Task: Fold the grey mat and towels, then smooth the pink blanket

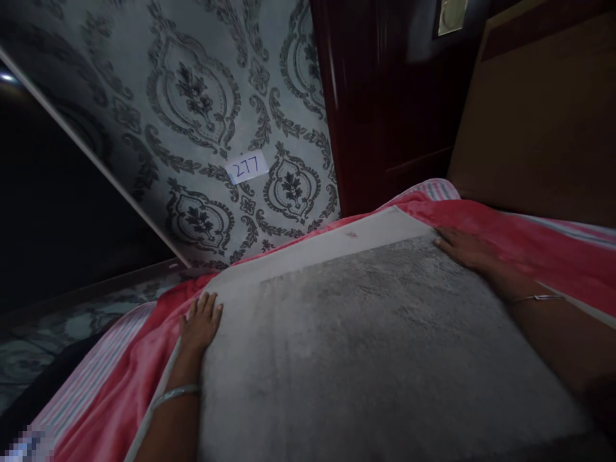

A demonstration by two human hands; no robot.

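A grey plush cloth (366,340) lies spread out in front of me over a white cloth (308,255), whose far strip shows beyond it. My left hand (199,321) rests flat at the left edge of these cloths, fingers stretched out and a bangle on the wrist. At the far right corner, my right hand (462,247) lies flat with its fingertips touching the grey cloth's edge. It wears a thin bangle too. Underneath is a pink-red blanket (129,391), showing on both sides.
A patterned wall (192,96) carries a paper label (247,167) reading 277. Beside it stand a dark red door (389,96) and a large brown cardboard piece (539,122). A dark panel (58,179) leans at the left. Striped fabric (96,366) borders the blanket.
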